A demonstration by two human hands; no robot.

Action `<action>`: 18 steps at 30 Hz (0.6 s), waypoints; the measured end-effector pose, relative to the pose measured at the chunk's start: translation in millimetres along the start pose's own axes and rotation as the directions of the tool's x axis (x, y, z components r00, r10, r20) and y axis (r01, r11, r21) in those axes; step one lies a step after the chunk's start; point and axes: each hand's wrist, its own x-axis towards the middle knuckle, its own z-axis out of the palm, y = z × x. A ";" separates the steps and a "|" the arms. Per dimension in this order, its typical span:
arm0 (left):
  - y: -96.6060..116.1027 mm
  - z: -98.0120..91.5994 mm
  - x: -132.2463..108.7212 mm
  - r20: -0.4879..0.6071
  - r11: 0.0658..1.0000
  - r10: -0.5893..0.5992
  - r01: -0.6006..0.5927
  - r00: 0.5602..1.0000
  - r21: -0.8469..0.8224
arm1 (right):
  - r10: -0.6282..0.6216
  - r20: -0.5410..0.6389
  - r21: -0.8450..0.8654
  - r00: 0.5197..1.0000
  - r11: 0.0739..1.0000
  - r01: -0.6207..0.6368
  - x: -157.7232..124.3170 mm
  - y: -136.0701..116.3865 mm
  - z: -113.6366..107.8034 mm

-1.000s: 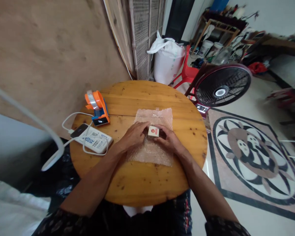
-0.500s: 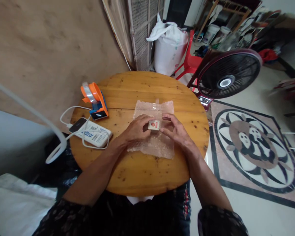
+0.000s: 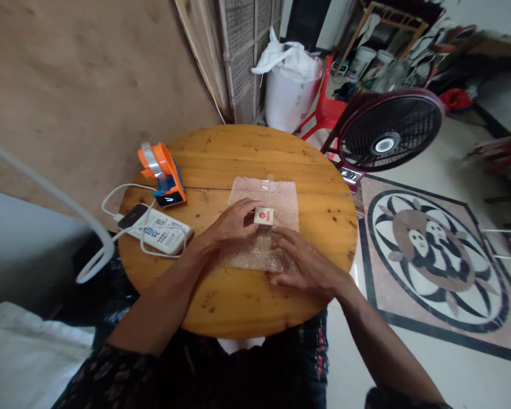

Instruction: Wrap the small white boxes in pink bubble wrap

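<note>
A small white box with a red emblem and red label sits over a pinkish sheet of bubble wrap, which lies flat on the round wooden table. My left hand curls at the box's left side, thumb and fingertips closed on its corners. Below and to the right of the box, my right hand hovers over the lower right part of the wrap, fingers apart and holding nothing. Whether it touches the wrap is hard to tell.
On the table's left are an orange and blue tape dispenser and a white power bank with a white cable. Beyond the table stand a white sack, a red chair and a dark fan.
My right hand has left the box's right side and come down toward me, its fingers spreading. My left hand stays at the box. The view has shifted slightly.
</note>
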 end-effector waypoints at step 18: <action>11.3 -24.4 -4.8 0.054 0.935 -0.161 0.170 0.985 -0.312 | 0.202 -0.256 -0.022 0.945 0.976 -0.215 19.1 1.1 0.5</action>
